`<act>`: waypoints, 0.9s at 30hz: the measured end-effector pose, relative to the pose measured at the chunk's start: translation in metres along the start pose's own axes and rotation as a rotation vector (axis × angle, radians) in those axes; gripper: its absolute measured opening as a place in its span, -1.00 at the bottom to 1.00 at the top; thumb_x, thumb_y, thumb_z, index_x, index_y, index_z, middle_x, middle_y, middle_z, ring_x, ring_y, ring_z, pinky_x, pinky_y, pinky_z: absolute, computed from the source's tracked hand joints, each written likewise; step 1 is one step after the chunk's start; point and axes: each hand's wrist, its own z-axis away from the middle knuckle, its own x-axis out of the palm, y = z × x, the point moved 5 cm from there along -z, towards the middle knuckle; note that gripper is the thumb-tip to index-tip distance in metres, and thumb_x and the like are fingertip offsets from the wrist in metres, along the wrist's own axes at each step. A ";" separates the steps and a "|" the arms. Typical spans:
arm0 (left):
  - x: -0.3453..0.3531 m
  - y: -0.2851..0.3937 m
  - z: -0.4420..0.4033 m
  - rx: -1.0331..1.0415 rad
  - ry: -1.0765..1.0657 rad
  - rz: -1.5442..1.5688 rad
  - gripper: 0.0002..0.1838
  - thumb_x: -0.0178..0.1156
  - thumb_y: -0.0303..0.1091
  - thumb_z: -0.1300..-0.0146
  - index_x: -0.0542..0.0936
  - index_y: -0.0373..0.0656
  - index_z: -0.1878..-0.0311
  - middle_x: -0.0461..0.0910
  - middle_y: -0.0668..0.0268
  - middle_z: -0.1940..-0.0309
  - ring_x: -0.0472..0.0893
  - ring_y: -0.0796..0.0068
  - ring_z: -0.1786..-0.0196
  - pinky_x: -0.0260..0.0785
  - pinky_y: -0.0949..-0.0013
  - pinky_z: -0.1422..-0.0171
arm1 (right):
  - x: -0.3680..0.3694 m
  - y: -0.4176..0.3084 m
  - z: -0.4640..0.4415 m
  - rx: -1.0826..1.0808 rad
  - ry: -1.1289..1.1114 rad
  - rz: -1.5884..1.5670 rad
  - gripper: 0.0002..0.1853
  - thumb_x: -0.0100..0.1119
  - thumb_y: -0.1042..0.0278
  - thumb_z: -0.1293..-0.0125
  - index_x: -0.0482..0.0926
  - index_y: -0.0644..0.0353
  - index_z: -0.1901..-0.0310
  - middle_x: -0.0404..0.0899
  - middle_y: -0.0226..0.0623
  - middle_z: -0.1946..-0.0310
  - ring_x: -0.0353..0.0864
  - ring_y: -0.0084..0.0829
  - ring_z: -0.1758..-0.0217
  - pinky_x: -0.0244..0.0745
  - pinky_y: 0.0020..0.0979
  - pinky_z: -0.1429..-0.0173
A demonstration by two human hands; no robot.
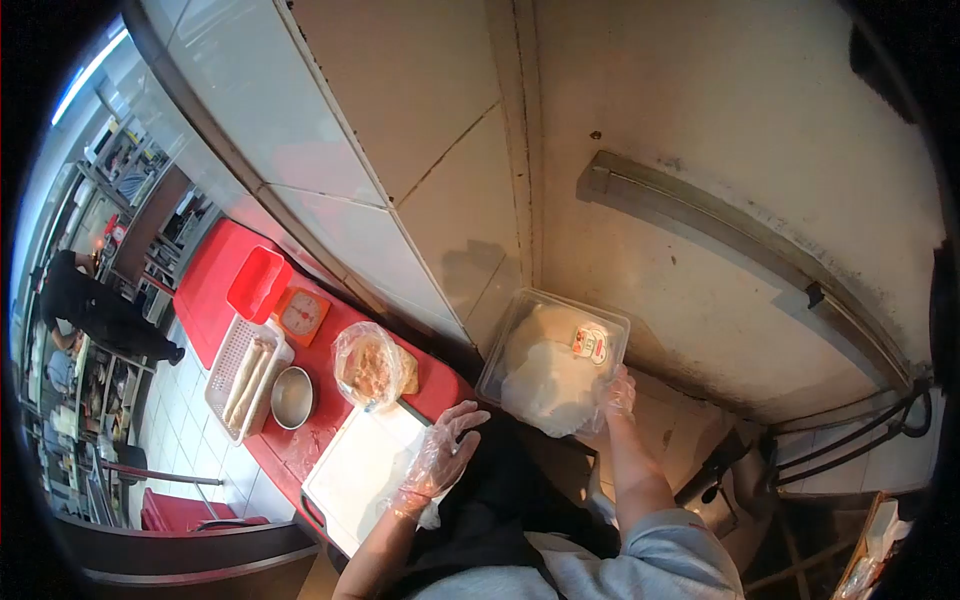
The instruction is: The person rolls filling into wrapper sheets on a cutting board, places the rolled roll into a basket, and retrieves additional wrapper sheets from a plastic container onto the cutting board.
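My left hand [440, 458], in a clear plastic glove, hovers over the right edge of a white cutting board [362, 470]; its fingers are spread and it holds nothing. At the right, my gloved right hand [619, 396] is closed at the side rim of a clear plastic container [492, 388]. Inside that container lie a pale plastic bag [545, 385] and a round-labelled packet [590, 343]. Just beyond the board, an open plastic bag of chopped pinkish filling [370, 368] sits on the red table.
On the red table [222, 262] stand a metal bowl [293, 398], a white basket [232, 375] with long pale rolls, an orange scale [301, 314] and a red tray [259, 284]. Tiled walls close in ahead. A person in dark clothes [105, 310] stands far left beside shelves.
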 end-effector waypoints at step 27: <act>0.083 -0.089 -0.023 -0.452 -0.122 0.615 -0.53 0.14 -0.22 -0.46 0.45 -0.27 -0.33 0.61 -0.01 -0.10 0.61 0.22 -0.16 0.47 0.31 -0.21 | 0.007 -0.011 0.103 -0.971 0.214 0.345 -0.44 0.07 0.18 -0.32 0.39 -0.14 -0.38 0.29 -0.02 -0.45 0.22 0.21 -0.50 0.14 0.20 -0.48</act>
